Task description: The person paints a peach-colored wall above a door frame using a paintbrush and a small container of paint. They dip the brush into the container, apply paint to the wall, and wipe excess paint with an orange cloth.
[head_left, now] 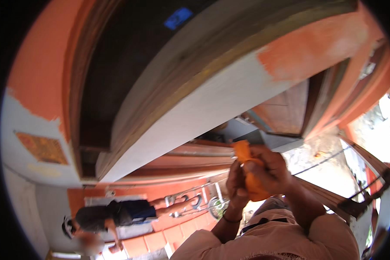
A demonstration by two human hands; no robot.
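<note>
In front of my pale shirt, both hands are closed around a soft orange bundle (256, 187). It is pinched narrow at the neck, with a flattened end sticking up and a fuller part hanging below. Whether it is a bag or a folded cloth, I cannot tell. My left hand (238, 187), with a dark band at the wrist, grips its left side. My right hand (271, 169) wraps around the neck from the right, fingers curled. Behind the hands is a wall whose pale surface (195, 110) is partly covered with orange paint (305, 45).
A wooden window frame (84, 81) surrounds a dark opening. To my right are a wooden rail (321, 195) and a dark metal bracket (354, 206). At lower left, another person (117, 213) in dark clothes stands near a ladder (203, 191). A wooden door (282, 107) stands beyond.
</note>
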